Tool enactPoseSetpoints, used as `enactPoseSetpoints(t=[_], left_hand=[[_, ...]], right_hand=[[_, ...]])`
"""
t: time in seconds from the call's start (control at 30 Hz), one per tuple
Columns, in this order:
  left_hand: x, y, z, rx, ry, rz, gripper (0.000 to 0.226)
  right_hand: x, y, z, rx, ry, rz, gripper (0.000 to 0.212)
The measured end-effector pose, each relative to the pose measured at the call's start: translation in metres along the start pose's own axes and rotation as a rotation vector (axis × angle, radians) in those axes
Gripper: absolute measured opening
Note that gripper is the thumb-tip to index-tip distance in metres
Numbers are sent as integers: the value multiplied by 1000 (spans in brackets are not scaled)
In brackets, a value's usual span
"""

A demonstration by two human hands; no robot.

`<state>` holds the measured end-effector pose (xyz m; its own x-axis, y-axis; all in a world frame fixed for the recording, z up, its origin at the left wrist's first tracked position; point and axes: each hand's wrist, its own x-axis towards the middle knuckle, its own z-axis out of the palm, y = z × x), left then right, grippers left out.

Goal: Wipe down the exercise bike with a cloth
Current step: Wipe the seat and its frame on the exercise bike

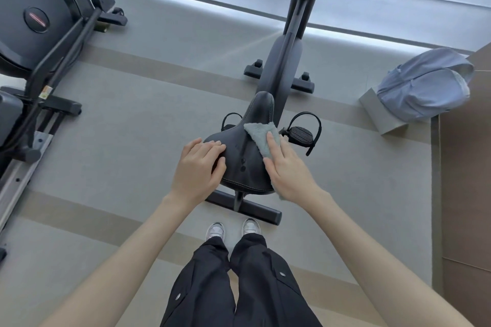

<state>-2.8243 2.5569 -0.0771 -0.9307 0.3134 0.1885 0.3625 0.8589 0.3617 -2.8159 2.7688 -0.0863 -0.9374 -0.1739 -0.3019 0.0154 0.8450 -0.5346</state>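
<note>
Head view: the exercise bike [288,61] stands ahead, with its saddle [247,159] nearest the person. The grey cloth [261,138] lies on the saddle's right flank under the right hand [288,170], whose extended fingers press it flat. The thumb is hidden, so a pinch cannot be ruled out. The left hand [199,164] rests flat-fingered on the saddle's left flank, holding nothing. Brace with the left hand. Draw the cloth from nose to rear in overlapping strokes at even pressure.

You stand behind the exercise bike [288,61], your left hand [199,164] on the left of the saddle [239,175], your right hand [288,167] on the cloth [259,134] at its right (pedals [301,135] below, either side). Another machine [39,34] stands left; a backpack [425,85] lies right.
</note>
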Motion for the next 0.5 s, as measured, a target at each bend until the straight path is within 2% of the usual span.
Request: enactPoseSetpoints(t=[0.13,0.23,0.4,0.5], left_hand=[[-1,-2,2,3,20,13,31],[1,-4,2,5,33,34,30],[5,-7,3,1,41,49,28],[6,-8,3,-3,39,44,28]], right_hand=[[7,-7,4,-137,14,-60,54],[44,-12,-1,-140,8,-128,52],[118,-22,-12,-199,115,-53,46],[147,-22,-23,-162,98,-31,37]])
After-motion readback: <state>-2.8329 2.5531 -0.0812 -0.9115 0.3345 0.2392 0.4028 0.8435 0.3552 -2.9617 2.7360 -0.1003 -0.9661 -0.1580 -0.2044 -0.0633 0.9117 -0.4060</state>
